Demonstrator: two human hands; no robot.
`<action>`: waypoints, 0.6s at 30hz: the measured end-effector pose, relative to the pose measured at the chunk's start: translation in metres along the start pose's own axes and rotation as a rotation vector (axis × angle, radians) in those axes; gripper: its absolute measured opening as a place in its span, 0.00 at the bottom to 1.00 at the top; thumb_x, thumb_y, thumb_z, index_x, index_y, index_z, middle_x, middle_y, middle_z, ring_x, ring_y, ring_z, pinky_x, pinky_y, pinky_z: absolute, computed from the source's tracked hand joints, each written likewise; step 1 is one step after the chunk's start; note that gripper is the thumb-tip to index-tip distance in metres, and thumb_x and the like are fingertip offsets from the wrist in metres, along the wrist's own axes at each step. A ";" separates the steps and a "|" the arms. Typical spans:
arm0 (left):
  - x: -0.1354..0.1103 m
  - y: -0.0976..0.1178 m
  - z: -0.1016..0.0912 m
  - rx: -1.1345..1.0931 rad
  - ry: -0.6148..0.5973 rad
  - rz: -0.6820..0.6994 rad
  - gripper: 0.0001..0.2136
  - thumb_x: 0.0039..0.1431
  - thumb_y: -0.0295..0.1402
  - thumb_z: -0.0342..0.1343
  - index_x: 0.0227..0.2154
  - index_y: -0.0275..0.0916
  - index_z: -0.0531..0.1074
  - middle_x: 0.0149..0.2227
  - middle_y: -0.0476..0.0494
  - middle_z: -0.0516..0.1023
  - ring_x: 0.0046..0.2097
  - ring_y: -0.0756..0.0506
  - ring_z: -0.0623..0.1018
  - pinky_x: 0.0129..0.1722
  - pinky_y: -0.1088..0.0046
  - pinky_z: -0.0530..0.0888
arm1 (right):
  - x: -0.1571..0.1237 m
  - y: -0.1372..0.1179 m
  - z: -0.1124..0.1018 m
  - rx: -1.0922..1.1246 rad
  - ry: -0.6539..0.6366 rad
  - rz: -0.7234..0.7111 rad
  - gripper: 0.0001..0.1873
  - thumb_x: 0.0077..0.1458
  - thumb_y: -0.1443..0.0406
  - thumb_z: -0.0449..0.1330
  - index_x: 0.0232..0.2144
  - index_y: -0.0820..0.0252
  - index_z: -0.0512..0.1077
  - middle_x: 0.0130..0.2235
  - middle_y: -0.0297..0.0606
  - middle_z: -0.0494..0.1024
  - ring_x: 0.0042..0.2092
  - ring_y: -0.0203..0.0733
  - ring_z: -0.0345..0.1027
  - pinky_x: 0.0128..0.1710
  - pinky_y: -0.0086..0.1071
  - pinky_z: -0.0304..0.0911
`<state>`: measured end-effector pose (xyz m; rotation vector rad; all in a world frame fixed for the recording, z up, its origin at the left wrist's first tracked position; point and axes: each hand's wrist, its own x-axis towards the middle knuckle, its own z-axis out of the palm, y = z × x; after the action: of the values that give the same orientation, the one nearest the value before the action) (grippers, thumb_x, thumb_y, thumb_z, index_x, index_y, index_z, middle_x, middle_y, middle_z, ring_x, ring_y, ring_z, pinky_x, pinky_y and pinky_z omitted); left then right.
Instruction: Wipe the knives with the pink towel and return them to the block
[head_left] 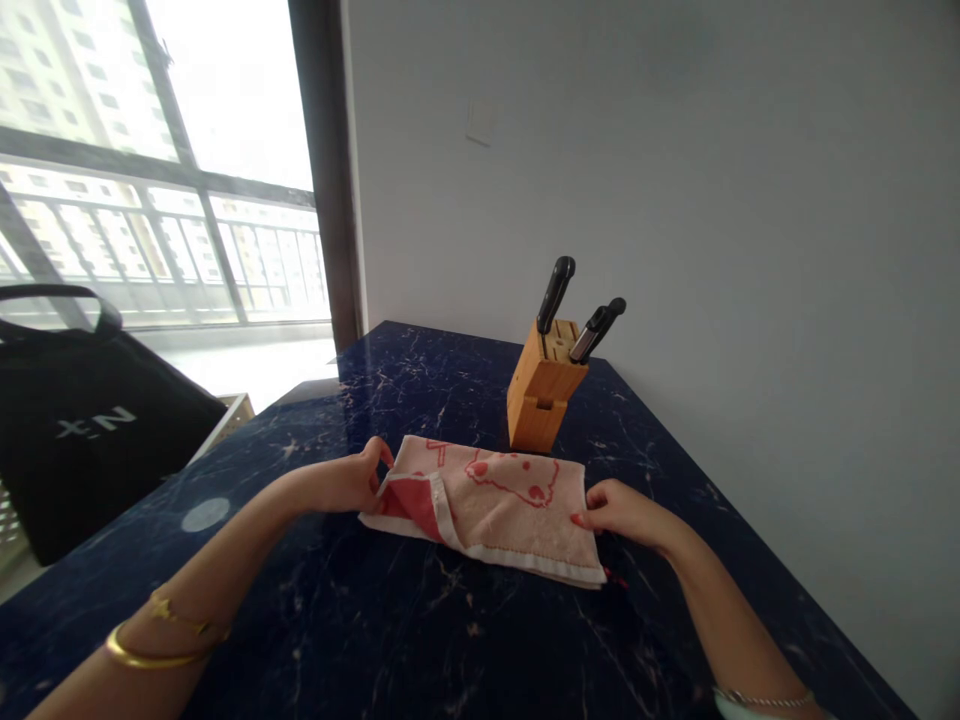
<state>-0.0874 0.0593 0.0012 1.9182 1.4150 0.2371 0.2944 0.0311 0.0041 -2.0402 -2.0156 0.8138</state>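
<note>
A pink and red towel (517, 515) with a white border lies folded on the dark blue marbled table. At its left edge my left hand (352, 480) pinches the cloth between thumb and fingers; a corner there is turned back and shows the red side. My right hand (622, 512) grips the right edge, thumb on top and fingers partly hidden behind it. Just behind the towel stands a wooden knife block (541, 390), with a few black-handled tools in its slots.
The marbled table (442, 380) runs back to a grey wall on the right. A black bag (90, 430) with white lettering sits beside the table's left edge, by a large window. A pale round spot (205, 515) shows on the tabletop at left.
</note>
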 end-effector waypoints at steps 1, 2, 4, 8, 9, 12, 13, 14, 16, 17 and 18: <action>-0.004 -0.002 -0.004 -0.018 -0.056 0.000 0.23 0.36 0.30 0.54 0.39 0.40 0.56 0.23 0.54 0.73 0.24 0.47 0.73 0.18 0.78 0.62 | -0.001 0.001 0.000 0.044 -0.064 -0.038 0.13 0.39 0.57 0.60 0.16 0.61 0.70 0.18 0.32 0.70 0.23 0.35 0.62 0.23 0.26 0.52; -0.006 -0.004 -0.007 -0.033 -0.092 0.009 0.22 0.35 0.31 0.54 0.39 0.40 0.57 0.23 0.54 0.73 0.24 0.47 0.73 0.19 0.78 0.62 | -0.002 0.003 0.000 0.096 -0.125 -0.076 0.13 0.39 0.56 0.60 0.17 0.62 0.70 0.19 0.32 0.70 0.23 0.34 0.61 0.23 0.25 0.52; -0.007 -0.012 -0.013 -0.064 -0.121 0.035 0.21 0.36 0.32 0.55 0.38 0.41 0.60 0.23 0.54 0.74 0.26 0.47 0.73 0.20 0.78 0.64 | -0.001 0.004 0.000 0.194 -0.190 -0.131 0.14 0.40 0.56 0.59 0.19 0.63 0.70 0.19 0.31 0.70 0.23 0.32 0.59 0.22 0.25 0.52; 0.006 -0.029 -0.023 -0.129 0.092 -0.001 0.12 0.42 0.34 0.49 0.33 0.40 0.65 0.26 0.49 0.75 0.30 0.45 0.75 0.26 0.75 0.68 | 0.004 0.006 0.001 0.240 -0.062 -0.125 0.16 0.42 0.54 0.58 0.21 0.63 0.70 0.19 0.30 0.68 0.22 0.32 0.58 0.22 0.25 0.51; 0.010 -0.032 -0.024 -0.100 0.196 -0.036 0.11 0.42 0.36 0.49 0.30 0.39 0.67 0.25 0.48 0.75 0.29 0.45 0.75 0.26 0.74 0.68 | 0.006 0.006 0.001 0.240 -0.030 -0.124 0.16 0.42 0.54 0.58 0.21 0.63 0.70 0.19 0.31 0.68 0.23 0.32 0.58 0.22 0.25 0.51; 0.021 -0.033 -0.021 -0.039 0.296 -0.080 0.14 0.45 0.44 0.47 0.26 0.38 0.69 0.23 0.46 0.74 0.28 0.44 0.74 0.24 0.73 0.66 | 0.012 0.008 0.002 0.223 0.052 -0.112 0.17 0.42 0.53 0.57 0.23 0.64 0.70 0.20 0.32 0.69 0.24 0.34 0.59 0.23 0.26 0.52; 0.023 -0.032 -0.019 0.005 0.312 -0.087 0.16 0.46 0.46 0.46 0.25 0.38 0.70 0.23 0.45 0.74 0.27 0.44 0.74 0.24 0.73 0.65 | 0.013 0.008 0.002 0.203 0.079 -0.112 0.17 0.42 0.53 0.57 0.23 0.64 0.70 0.21 0.32 0.70 0.25 0.35 0.60 0.24 0.27 0.53; 0.024 -0.030 -0.015 0.054 0.322 -0.085 0.17 0.47 0.47 0.46 0.23 0.38 0.70 0.23 0.45 0.74 0.27 0.45 0.73 0.24 0.73 0.65 | 0.014 0.009 0.002 0.172 0.113 -0.117 0.17 0.43 0.53 0.57 0.23 0.63 0.71 0.23 0.33 0.70 0.27 0.36 0.62 0.26 0.28 0.54; 0.026 -0.025 -0.008 0.138 0.348 -0.067 0.18 0.47 0.48 0.45 0.21 0.39 0.70 0.23 0.46 0.74 0.27 0.45 0.73 0.24 0.73 0.64 | 0.016 0.009 0.002 0.079 0.225 -0.142 0.14 0.42 0.55 0.58 0.23 0.61 0.71 0.28 0.36 0.72 0.33 0.40 0.64 0.33 0.31 0.57; 0.026 -0.022 -0.004 0.155 0.369 -0.053 0.17 0.47 0.48 0.46 0.22 0.39 0.70 0.23 0.46 0.74 0.27 0.45 0.73 0.25 0.74 0.64 | 0.016 0.008 0.002 0.029 0.294 -0.167 0.12 0.42 0.56 0.59 0.23 0.60 0.72 0.33 0.38 0.72 0.37 0.43 0.63 0.37 0.33 0.57; 0.027 -0.019 0.000 0.164 0.388 -0.046 0.16 0.47 0.47 0.46 0.22 0.39 0.70 0.24 0.46 0.75 0.28 0.45 0.73 0.25 0.74 0.63 | 0.016 0.006 0.001 -0.013 0.355 -0.198 0.10 0.41 0.58 0.60 0.22 0.59 0.72 0.37 0.39 0.71 0.42 0.45 0.62 0.42 0.35 0.55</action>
<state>-0.0921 0.0859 -0.0182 2.0456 1.7755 0.5073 0.2983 0.0454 -0.0041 -1.7984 -1.9772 0.3701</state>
